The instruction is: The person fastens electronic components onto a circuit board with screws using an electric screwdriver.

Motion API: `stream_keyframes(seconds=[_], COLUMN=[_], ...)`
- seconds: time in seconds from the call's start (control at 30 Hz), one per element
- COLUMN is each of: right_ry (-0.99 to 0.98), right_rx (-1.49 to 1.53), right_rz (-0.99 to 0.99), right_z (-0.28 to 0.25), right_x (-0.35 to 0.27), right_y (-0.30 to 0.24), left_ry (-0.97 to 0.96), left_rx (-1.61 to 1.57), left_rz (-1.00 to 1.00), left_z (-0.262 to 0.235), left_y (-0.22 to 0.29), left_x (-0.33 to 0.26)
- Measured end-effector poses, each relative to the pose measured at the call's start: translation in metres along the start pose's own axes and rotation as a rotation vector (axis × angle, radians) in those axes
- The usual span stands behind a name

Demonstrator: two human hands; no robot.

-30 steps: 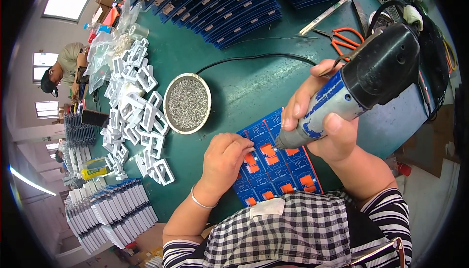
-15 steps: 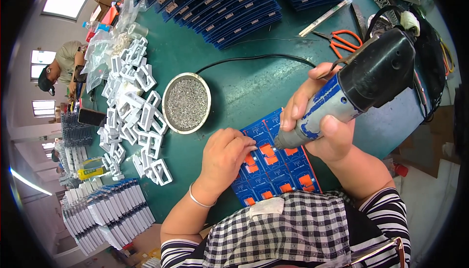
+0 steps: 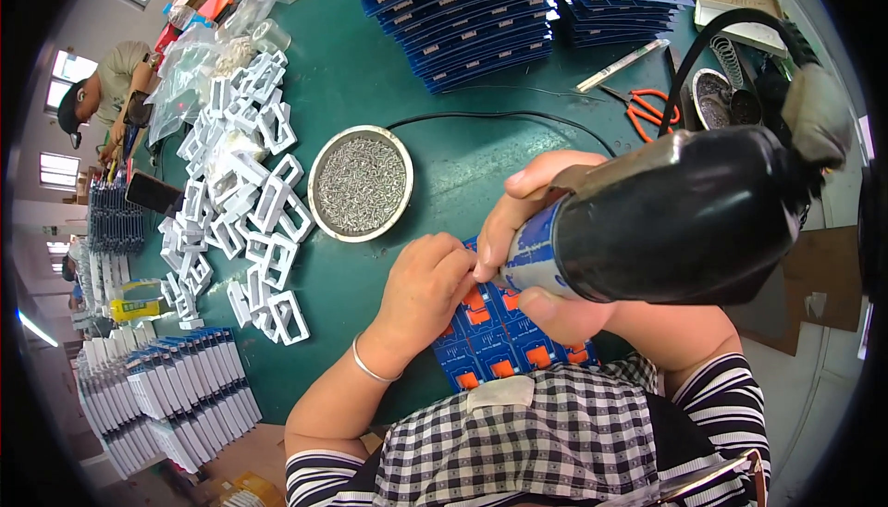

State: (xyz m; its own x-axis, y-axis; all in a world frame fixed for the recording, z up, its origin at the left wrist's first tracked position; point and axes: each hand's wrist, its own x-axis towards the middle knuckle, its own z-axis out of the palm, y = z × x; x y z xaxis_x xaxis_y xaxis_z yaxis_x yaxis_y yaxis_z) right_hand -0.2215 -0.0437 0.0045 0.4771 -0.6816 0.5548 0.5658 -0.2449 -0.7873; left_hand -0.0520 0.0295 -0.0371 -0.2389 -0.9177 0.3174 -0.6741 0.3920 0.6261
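My right hand (image 3: 546, 239) grips a black and blue electric screwdriver (image 3: 666, 220), held upright with its tip down on a blue circuit board (image 3: 504, 340) that carries several orange parts. My left hand (image 3: 427, 287) rests on the board's left side, fingertips curled at the screwdriver's tip. The board lies on the green table (image 3: 388, 72) right in front of my checked apron. The tip and whatever the left fingers pinch are hidden.
A round metal dish of screws (image 3: 360, 183) sits just left of the hands. White plastic frames (image 3: 240, 202) are heaped further left. Stacks of blue boards (image 3: 481, 7) lie at the back, orange scissors (image 3: 647, 109) at right. Another person (image 3: 97, 100) works far left.
The screwdriver has come closer to the camera and more upright over the board. My left hand has shifted right, closer to its tip.
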Motion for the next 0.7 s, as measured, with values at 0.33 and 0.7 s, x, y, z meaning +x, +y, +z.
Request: stream_keyframes(seconds=[0.33, 0.7], right_ry=[-0.020, 0.172], right_rx=[-0.109, -0.127], right_rz=[0.090, 0.267], right_z=[0.002, 0.021], right_x=[0.001, 0.004], right_y=[0.005, 0.008], left_ry=[-0.037, -0.053], left_rx=[0.117, -0.020], left_rz=[0.037, -0.125], left_z=[0.002, -0.012], left_y=[-0.004, -0.009], left_x=[-0.002, -0.001])
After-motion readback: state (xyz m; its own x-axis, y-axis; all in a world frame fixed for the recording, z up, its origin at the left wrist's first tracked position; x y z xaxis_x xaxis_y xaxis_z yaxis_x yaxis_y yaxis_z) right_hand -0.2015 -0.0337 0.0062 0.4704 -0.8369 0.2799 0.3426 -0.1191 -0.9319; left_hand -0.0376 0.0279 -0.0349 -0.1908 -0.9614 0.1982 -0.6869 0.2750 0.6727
